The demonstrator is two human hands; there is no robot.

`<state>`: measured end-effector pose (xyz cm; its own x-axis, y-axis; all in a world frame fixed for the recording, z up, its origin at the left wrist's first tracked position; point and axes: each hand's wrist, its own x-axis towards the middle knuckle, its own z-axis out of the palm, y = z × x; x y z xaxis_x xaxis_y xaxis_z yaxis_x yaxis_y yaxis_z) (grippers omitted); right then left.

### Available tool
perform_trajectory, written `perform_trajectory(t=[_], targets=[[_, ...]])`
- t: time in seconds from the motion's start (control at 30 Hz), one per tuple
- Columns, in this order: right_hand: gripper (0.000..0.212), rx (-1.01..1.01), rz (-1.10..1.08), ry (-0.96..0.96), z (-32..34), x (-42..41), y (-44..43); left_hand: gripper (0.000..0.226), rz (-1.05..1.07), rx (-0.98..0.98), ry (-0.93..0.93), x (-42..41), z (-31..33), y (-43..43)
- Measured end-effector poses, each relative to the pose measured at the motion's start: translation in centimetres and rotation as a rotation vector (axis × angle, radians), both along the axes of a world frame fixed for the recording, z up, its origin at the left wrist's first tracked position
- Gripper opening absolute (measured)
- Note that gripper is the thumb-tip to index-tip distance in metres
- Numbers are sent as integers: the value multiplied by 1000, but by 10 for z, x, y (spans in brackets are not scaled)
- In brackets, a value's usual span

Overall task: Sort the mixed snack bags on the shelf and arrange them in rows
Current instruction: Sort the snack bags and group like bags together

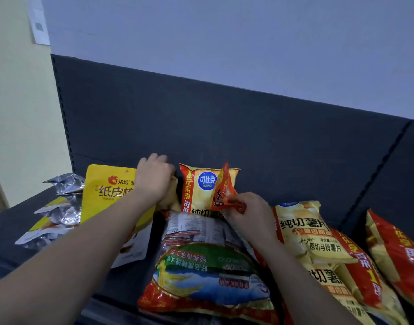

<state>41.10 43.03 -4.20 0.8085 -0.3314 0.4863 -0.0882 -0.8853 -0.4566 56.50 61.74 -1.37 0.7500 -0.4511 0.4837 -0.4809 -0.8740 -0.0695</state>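
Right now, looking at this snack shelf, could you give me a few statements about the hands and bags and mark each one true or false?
1. The right hand pinches a small orange-red packet. True.
2. The left hand rests on the silver foil bags. False: it reaches between the yellow nut pouch and the upright potato chip bag.
3. The green, blue and red bag lies flat in front. True.
4. The shelf back panel is white. False: it is dark grey.

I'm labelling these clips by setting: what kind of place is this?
Probably a shop aisle, or a mock-up of one. A dark metal shelf with a slotted back panel holds many packaged snacks, among them repeated potato chip bags, which both hands are arranging.
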Motion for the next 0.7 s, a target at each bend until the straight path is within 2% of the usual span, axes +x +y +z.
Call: perform_trajectory(t=[0.1,0.23,0.37,0.7], targets=[[18,13,-8,-34,-4,-3,-6,24,-36,-302,34,11,1,-2],[24,76,-12,-122,-3,-6,-7,11,-32,-559,47,23,7,-3],[20,133,-59,-228,-6,-5,-10,11,-18,-729,62,28,10,2],[15,190,-141,-635,18,-3,-16,14,-8,-1122,7,17,53,8]])
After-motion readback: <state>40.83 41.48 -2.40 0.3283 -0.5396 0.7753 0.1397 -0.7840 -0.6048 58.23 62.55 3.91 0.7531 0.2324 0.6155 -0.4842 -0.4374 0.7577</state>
